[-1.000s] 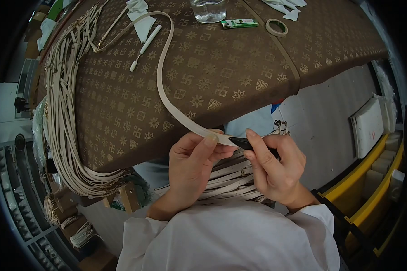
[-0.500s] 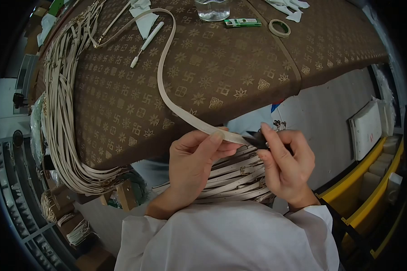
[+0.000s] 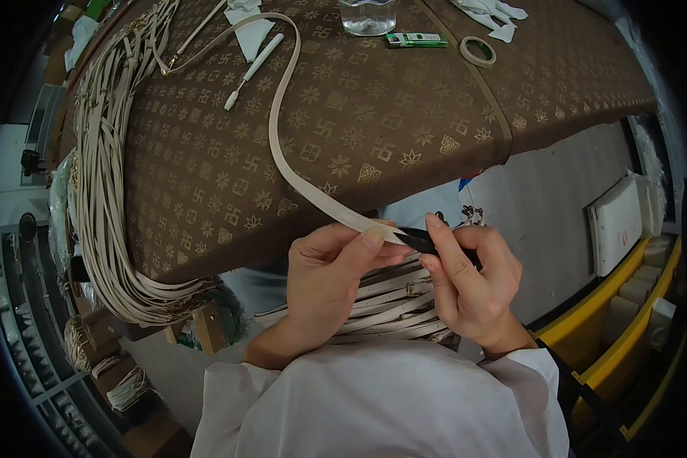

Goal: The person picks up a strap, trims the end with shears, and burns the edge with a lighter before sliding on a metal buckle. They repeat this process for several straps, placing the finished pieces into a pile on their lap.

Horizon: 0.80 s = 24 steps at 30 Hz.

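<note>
just off the near edge of the bench (image 3: 404, 133), the left hand (image 3: 322, 281) has its fingers pinched closed on the beige strap (image 3: 319, 197), whose slack curves back over the bench. the right hand (image 3: 475, 288) has its fingers closed round a black pointed tool (image 3: 420, 240), its tip at the strap's end. a slip from too much push could scratch the strap or nick the left thumb; a tug on the slack could pull the end askew.

The right hand (image 3: 477, 282) hides part of the black tool (image 3: 418, 240); the left hand (image 3: 322, 282) covers a stretch of the pale strap (image 3: 313, 195). The top edge crops the clear container (image 3: 368, 18). The green packet's (image 3: 417, 40) markings are illegibly small.
</note>
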Available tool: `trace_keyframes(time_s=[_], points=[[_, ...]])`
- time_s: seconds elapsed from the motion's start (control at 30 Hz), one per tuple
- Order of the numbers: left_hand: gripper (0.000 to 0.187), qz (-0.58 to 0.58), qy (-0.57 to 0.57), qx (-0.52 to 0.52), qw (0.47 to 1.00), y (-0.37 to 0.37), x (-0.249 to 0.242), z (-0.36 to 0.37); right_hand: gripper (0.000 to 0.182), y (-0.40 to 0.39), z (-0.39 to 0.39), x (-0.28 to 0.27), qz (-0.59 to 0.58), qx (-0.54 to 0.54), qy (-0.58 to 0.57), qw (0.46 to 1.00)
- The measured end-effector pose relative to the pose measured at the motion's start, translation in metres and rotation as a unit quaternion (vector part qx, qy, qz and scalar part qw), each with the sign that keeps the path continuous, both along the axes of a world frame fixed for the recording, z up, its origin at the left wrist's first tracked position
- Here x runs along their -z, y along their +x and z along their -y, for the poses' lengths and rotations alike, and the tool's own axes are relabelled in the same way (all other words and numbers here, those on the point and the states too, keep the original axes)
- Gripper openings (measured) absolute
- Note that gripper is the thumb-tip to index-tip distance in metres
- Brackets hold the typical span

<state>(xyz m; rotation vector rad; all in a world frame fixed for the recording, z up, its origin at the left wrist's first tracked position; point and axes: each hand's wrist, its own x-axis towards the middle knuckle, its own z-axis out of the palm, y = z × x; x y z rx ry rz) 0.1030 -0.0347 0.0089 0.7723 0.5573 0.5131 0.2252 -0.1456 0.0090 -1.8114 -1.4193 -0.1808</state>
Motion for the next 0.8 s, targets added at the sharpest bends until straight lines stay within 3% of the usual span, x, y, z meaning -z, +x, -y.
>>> trace_keyframes(time_s=[0.57, 0.8], points=[[0.017, -0.013, 0.027, 0.005, 1.000, 0.0007, -0.0028, 0.0013, 0.039, -0.0011, -0.0012, 0.0026, 0.074, 0.022, 0.022, 0.997], [0.017, -0.018, 0.033, 0.011, 0.999, -0.0004, -0.0010, 0.0012, 0.038, 0.0008, -0.0010, 0.0033, 0.050, 0.003, 0.016, 0.999]])
